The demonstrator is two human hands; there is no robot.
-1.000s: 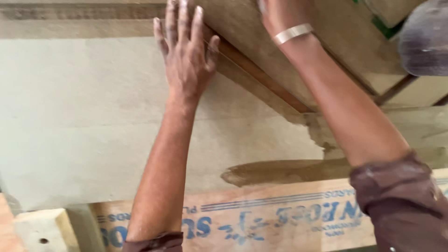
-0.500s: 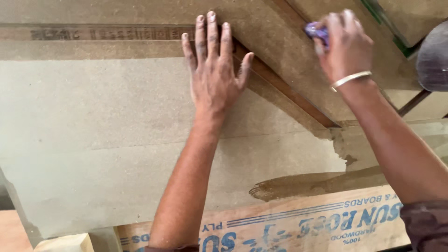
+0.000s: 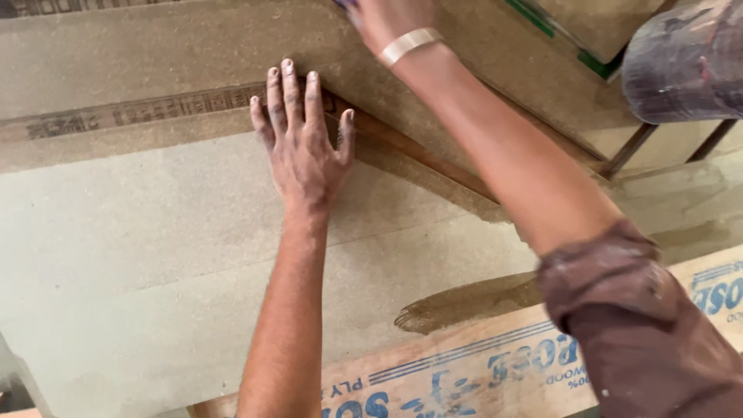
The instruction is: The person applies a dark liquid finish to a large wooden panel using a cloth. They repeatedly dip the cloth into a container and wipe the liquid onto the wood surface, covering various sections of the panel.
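The brown fibreboard sheet [image 3: 193, 46] lies flat and angled across a paler grey-green board [image 3: 155, 255], its straight edge running down to the right. The sheet's surface is matte and dusty, with a darker printed strip along its lower margin.

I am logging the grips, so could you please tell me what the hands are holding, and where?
Left hand lies flat on the board, holding nothing. Right hand is cut off; cannot tell.

Board [image 3: 193, 255]: pale grey-brown, speckled
Plywood sheet [image 3: 495, 364]: tan, blue print
Wristband [image 3: 408, 44]: silvery white
Sleeve [image 3: 642, 325]: dusty maroon
Far strip [image 3: 542, 19]: green
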